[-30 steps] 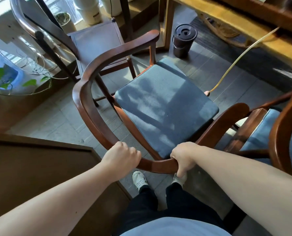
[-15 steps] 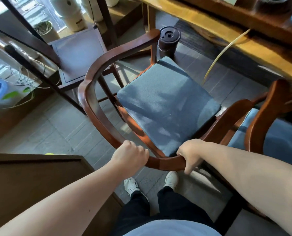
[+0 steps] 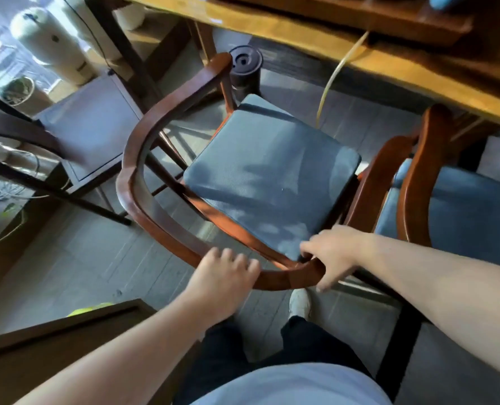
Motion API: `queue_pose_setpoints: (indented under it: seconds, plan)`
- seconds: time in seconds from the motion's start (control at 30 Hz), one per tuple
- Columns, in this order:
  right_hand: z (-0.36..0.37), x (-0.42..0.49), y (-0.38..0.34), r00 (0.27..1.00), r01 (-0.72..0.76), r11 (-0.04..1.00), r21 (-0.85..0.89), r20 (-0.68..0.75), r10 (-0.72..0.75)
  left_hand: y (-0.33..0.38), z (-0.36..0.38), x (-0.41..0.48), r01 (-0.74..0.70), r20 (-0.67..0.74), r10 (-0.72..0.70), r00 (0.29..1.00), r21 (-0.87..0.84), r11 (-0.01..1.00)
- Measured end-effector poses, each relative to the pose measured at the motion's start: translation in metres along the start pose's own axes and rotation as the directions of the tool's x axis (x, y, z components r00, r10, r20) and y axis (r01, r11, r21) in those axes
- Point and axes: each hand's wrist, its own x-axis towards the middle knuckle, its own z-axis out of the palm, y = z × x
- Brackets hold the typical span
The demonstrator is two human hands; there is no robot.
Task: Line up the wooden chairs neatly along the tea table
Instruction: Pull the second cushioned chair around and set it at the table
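A wooden armchair (image 3: 132,176) with a curved back rail and a blue cushion (image 3: 272,176) stands in front of me, its seat facing the tea table (image 3: 418,71). My left hand (image 3: 222,282) lies over the back rail with its fingers loosened and spread. My right hand (image 3: 333,252) touches the rail's right part, fingers apart and thumb below the wood. A second wooden armchair (image 3: 415,176) with a blue cushion stands close beside it on the right, partly under the table edge.
A black lidded bin (image 3: 245,68) sits on the floor under the table, and a yellow hose (image 3: 330,83) hangs from the table edge. A dark chair (image 3: 91,127) stands left. A brown cabinet (image 3: 53,346) is at my lower left, and my feet are below the rail.
The chair has moved forward toward the table and nearer the right-hand chair. Both hands have gone from a closed grip on the back rail to loosened, spread fingers.
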Motion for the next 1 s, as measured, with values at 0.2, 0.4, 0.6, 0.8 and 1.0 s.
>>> queue_pose_setpoints:
  seconds: [0.2,0.4,0.6,0.8,1.0]
  plan:
    - [-0.004,0.002,-0.082,0.905,-0.015,0.958,0.288,-0.404,0.136,-0.1,0.025,-0.025,-0.192,-0.258,0.172,0.951,-0.051,0.98]
    - [-0.009,0.02,-0.17,0.759,-0.088,0.86,0.503,-0.525,0.385,-0.187,0.044,-0.027,-0.278,-0.385,0.252,0.888,-0.012,0.961]
    - [-0.035,0.052,-0.204,0.552,-0.171,0.795,0.582,-0.611,0.567,-0.23,0.043,-0.008,-0.389,-0.377,0.34,0.862,-0.061,0.919]
    - [-0.03,0.065,-0.204,0.475,-0.278,0.79,0.546,-0.637,0.607,-0.234,0.047,-0.001,-0.445,-0.365,0.372,0.853,-0.138,0.885]
    - [-0.022,0.064,-0.192,0.494,-0.223,0.834,0.504,-0.679,0.543,-0.232,0.051,0.006,-0.451,-0.382,0.377,0.844,-0.122,0.884]
